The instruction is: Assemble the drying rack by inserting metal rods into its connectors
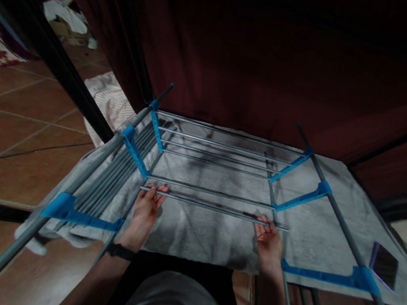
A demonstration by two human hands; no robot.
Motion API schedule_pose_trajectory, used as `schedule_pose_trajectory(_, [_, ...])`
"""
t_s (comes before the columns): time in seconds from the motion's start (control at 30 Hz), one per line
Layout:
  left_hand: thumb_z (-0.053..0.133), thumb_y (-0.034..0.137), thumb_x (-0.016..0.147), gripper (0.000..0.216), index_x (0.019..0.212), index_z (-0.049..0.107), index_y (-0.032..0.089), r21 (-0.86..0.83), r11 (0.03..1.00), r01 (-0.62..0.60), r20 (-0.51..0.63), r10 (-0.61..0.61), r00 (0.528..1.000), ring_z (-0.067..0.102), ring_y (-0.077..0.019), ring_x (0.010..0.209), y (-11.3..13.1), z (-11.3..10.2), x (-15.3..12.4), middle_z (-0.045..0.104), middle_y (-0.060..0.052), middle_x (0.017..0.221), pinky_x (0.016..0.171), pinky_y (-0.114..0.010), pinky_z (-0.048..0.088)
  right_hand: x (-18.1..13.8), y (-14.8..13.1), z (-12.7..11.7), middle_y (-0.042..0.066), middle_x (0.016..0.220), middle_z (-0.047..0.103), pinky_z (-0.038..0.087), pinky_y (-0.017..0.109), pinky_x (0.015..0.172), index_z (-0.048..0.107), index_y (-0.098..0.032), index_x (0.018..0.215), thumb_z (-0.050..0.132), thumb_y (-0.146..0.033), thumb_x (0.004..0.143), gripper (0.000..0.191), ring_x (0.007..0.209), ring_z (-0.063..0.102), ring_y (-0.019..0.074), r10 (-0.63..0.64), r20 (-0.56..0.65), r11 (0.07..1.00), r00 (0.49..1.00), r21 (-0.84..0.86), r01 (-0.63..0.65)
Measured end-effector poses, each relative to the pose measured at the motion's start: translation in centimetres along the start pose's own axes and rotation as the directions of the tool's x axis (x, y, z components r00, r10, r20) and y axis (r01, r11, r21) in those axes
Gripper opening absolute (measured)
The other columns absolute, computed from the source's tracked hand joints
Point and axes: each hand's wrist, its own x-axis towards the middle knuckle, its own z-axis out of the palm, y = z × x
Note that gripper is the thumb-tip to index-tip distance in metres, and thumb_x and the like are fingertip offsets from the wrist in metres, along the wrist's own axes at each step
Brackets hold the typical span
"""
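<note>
A thin grey metal rod [207, 205] lies crosswise between my two hands. Near its left end, my left hand [146, 210] grips it with the thumb on top, and my right hand [269, 240] pinches it close to the right end. Around them stands a partly built rack of grey tubes. Its left side tube [108, 151] and right side tube [341, 224] carry blue plastic brackets [137, 151]. Several crossbars [223, 147] span the far brackets. Just beyond the held rod is another crossbar [213, 192] between the middle brackets. The near left bracket [79, 214] and near right bracket [326, 276] have no crossbar.
A grey cloth [191, 237] covers the surface under the rack. Several loose grey tubes [119, 175] lie at the left. A phone [384, 265] rests at the right. Dark red curtain [239, 66] hangs behind, and a black post [66, 71] slants up at the left.
</note>
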Motion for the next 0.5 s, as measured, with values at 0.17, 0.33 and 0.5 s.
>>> schedule_pose_trajectory(0.17, [0.072,0.003,0.087,0.039,0.113,0.055,0.027,0.080,0.991,-0.103,-0.059,0.108,0.992,0.076,-0.0144,0.078,0.8,-0.7,0.8,0.075,0.003,0.087,0.080,-0.028,0.063,-0.1,-2.4,0.0,0.003,0.093,0.083,0.065,0.030,0.090,0.072,-0.023,0.089,0.061,-0.027,0.093,0.012,0.087,0.081,0.0149,-0.044,-0.042,0.998,0.998,0.043,0.046])
schedule_pose_trajectory(0.33, [0.066,-0.008,0.081,0.060,0.126,0.049,0.027,0.184,0.973,-0.140,-0.122,0.164,0.979,0.075,-0.0136,0.078,1.3,-1.1,1.9,0.074,0.004,0.085,0.075,-0.023,0.061,-0.3,-3.7,0.4,0.001,0.093,0.083,0.064,0.028,0.084,0.073,-0.023,0.097,0.064,-0.026,0.093,0.010,0.082,0.079,0.0142,-0.119,-0.092,0.992,0.989,0.039,0.123])
schedule_pose_trajectory(0.5, [0.067,-0.009,0.072,0.056,0.113,0.050,0.025,0.259,0.951,-0.169,-0.092,0.198,0.976,0.073,-0.0139,0.071,1.0,-1.1,2.7,0.069,0.006,0.073,0.067,-0.021,0.062,-0.5,-3.8,0.5,-0.002,0.095,0.083,0.065,0.029,0.086,0.072,-0.026,0.098,0.073,-0.027,0.089,0.009,0.085,0.079,0.0142,-0.172,-0.071,0.982,0.982,0.063,0.177])
